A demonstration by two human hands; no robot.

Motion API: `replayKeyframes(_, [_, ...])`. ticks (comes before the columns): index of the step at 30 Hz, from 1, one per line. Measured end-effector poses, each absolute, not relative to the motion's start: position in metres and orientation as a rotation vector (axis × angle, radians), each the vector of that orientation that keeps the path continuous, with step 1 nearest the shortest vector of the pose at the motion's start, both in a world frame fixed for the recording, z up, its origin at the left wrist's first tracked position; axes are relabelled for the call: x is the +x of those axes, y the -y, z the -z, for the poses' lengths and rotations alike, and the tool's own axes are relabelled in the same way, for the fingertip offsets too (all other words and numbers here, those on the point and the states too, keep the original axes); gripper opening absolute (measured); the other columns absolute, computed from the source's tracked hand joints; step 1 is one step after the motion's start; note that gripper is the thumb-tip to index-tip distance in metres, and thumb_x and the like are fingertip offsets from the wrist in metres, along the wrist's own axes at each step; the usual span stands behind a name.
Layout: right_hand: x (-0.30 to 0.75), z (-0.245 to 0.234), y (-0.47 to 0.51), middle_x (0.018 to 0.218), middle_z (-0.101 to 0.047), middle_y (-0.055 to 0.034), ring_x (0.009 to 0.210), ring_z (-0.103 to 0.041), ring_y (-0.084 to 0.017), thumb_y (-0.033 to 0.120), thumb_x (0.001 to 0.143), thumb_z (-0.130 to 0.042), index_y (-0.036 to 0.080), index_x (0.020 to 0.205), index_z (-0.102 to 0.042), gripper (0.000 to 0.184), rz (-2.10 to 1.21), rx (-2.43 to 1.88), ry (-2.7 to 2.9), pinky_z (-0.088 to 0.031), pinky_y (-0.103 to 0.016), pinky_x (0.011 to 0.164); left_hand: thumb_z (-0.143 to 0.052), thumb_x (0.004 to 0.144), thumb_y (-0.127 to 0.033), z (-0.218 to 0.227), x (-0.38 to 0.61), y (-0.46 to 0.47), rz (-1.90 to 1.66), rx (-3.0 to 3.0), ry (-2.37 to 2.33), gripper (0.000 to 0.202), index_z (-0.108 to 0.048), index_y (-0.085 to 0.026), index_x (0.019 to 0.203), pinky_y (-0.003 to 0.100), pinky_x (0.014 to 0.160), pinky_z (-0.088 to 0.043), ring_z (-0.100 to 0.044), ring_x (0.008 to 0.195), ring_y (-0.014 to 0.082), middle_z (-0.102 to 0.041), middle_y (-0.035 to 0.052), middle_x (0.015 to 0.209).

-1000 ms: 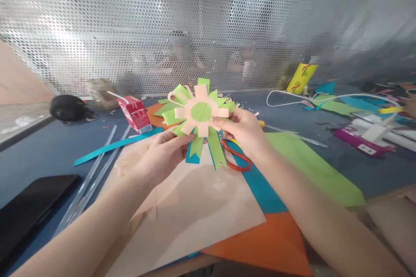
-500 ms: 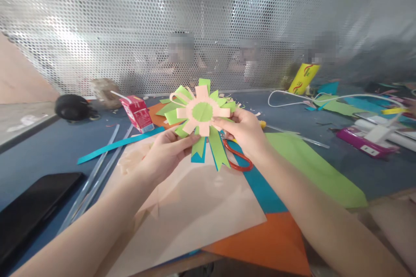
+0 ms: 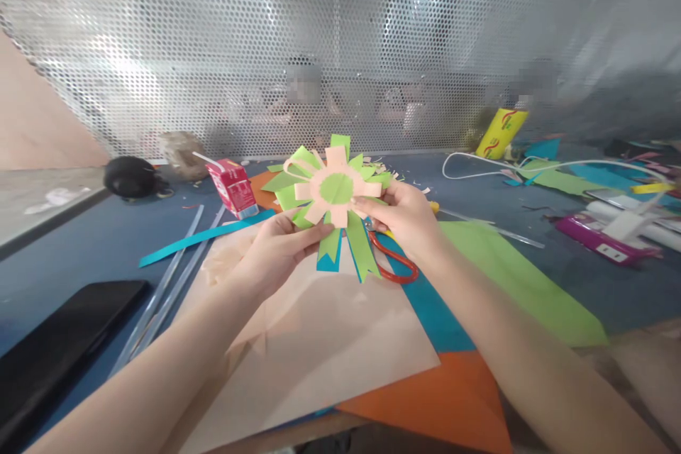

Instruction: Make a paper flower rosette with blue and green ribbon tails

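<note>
A paper rosette (image 3: 336,189), with green and peach petals, a green round centre and green-and-blue ribbon tails, is held up above the table. My left hand (image 3: 277,250) pinches its lower left edge with thumb and fingers closed. From the right, my right hand (image 3: 407,216) grips its right side, fingers pressed on the petals. Beneath the hands lies a peach paper sheet (image 3: 319,347).
Orange-handled scissors (image 3: 394,264) lie under the rosette on a blue sheet (image 3: 425,305). Green paper (image 3: 521,284) and orange paper (image 3: 452,397) lie to the right. A red drink carton (image 3: 233,188), a teal strip (image 3: 202,237), a black phone (image 3: 58,347) and clear rods are left. A perforated metal screen (image 3: 340,42) stands behind.
The view has shifted slightly; both hands keep holding the rosette in nearly the same place, a little lower and to the right in the picture.
</note>
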State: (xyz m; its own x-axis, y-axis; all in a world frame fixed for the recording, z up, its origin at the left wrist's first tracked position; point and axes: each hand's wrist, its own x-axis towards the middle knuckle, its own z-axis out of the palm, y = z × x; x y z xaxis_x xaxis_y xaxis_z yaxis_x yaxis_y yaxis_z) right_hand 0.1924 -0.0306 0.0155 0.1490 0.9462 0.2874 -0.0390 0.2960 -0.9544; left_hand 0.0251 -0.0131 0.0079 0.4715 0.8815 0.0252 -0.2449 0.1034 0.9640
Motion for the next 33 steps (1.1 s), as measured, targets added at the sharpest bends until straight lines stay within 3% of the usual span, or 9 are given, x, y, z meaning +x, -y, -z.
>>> replayKeyframes(14, [0.1948, -0.0163, 0.0305, 0.064, -0.057, 0.0006, 0.046, -0.039, -0.005, 0.027, 0.059, -0.072, 0.013, 0.075, -0.06, 0.024, -0.935, -0.977, 1.208, -0.026, -0.019, 0.039, -0.07, 0.065, -0.015, -0.0064, 0.0244, 0.0125, -0.947, 1.186, -0.659, 0.028, -0.067, -0.018, 0.093, 0.03, 0.081, -0.05, -0.065, 0.086, 0.0174, -0.07, 0.0028, 0.092])
replayKeyframes(21, [0.1943, -0.0173, 0.031, 0.062, -0.055, 0.0013, 0.045, -0.038, -0.004, 0.025, 0.06, -0.071, 0.013, 0.075, -0.06, 0.022, -0.922, -0.992, 1.206, -0.026, -0.019, 0.038, -0.066, 0.07, -0.016, -0.0068, 0.0242, 0.013, -0.94, 1.173, -0.614, 0.023, -0.066, -0.016, 0.093, 0.026, 0.072, -0.051, -0.064, 0.083, 0.0163, -0.07, 0.0046, 0.092])
replayKeyframes(33, [0.1947, -0.0139, 0.0291, 0.061, -0.055, 0.002, 0.044, -0.038, -0.004, 0.029, 0.061, -0.071, 0.014, 0.075, -0.06, 0.023, -0.885, -1.031, 1.243, -0.028, -0.019, 0.038, -0.062, 0.075, -0.018, -0.0074, 0.0241, 0.0128, -0.964, 1.116, -0.617, 0.028, -0.062, -0.013, 0.102, 0.028, 0.068, -0.053, -0.065, 0.078, 0.0178, -0.068, 0.0093, 0.095])
